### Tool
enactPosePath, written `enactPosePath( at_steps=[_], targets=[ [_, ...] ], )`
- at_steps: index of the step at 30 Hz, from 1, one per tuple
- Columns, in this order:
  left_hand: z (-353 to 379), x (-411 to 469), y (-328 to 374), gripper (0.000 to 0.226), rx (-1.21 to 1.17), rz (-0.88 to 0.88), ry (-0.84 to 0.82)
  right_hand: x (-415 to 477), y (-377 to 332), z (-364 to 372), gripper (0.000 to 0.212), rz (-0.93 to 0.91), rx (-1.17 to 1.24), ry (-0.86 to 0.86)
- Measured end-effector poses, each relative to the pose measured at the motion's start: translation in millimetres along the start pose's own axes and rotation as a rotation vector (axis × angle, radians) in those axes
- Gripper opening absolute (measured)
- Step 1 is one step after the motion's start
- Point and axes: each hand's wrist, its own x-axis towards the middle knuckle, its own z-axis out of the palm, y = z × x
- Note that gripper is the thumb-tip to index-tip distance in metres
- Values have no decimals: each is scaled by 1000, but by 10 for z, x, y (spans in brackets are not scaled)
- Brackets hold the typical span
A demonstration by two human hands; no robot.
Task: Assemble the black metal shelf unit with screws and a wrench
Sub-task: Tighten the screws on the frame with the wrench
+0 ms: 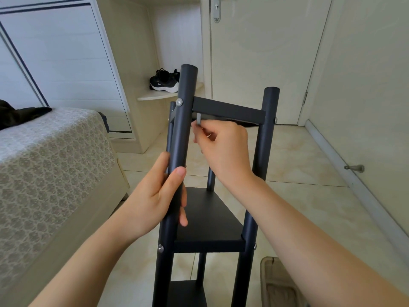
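Observation:
The black metal shelf unit (210, 220) stands upright on the floor in front of me, with round posts and flat black shelves. My left hand (161, 196) grips the front left post (184, 120) around its middle. Just under the top shelf (228, 110), my right hand (221, 147) pinches a small silver wrench (198, 119) that points up at the shelf's underside beside that post. A silver screw head (179, 102) sits on the post at the top shelf's level. Further screw heads (160, 248) show at the middle shelf.
A bed with a patterned cover (48, 165) lies close on the left. A closed door (261, 58) and a wall with a doorstop (354, 168) are behind and to the right. Black shoes (164, 80) sit on a corner shelf. A beige item (278, 284) lies on the tiled floor at lower right.

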Motion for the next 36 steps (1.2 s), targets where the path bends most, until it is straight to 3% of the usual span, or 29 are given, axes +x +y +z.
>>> enactPosePath(
  at_steps=[9, 18, 26, 36],
  targets=[
    [4, 15, -1, 10, -28, 33, -27, -11, 98, 280, 22, -76, 37, 181],
    [11, 43, -3, 12, -75, 24, -57, -4, 73, 450, 13, -33, 33, 314],
    [28, 40, 10, 11, -74, 31, -67, 2, 47, 381, 27, 73, 195, 218],
    [-15, 22, -13, 13, -42, 14, -61, -86, 67, 29, 36, 169, 200, -77]
  ],
)
